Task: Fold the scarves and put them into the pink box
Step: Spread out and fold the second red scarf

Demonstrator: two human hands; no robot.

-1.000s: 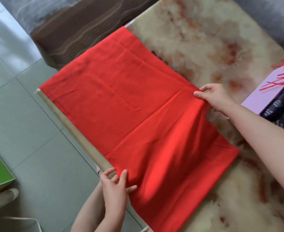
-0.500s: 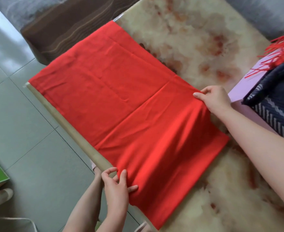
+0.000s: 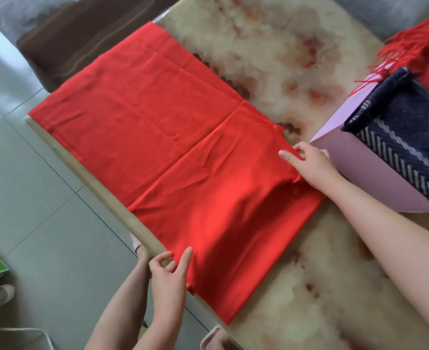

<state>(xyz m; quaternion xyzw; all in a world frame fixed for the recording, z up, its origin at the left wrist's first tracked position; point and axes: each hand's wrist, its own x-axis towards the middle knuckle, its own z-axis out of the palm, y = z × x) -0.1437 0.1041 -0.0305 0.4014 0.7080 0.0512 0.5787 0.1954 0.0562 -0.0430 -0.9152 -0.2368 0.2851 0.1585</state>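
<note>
So the red scarf (image 3: 183, 160) lies flat along the left edge of the tabletop (image 3: 284, 59), with its long axis running away from the person toward the far left corner. The hands sit on its near half, one on each long side. The left hand (image 3: 169, 274) pinches the cloth at the table's left edge, thumb on top. The right hand (image 3: 312, 168) has the opposite side bunched in curled fingers, index finger poking out, just beside the pink box (image 3: 360, 178). My guess is the next fold goes lengthwise, near end over toward the far end.
</note>
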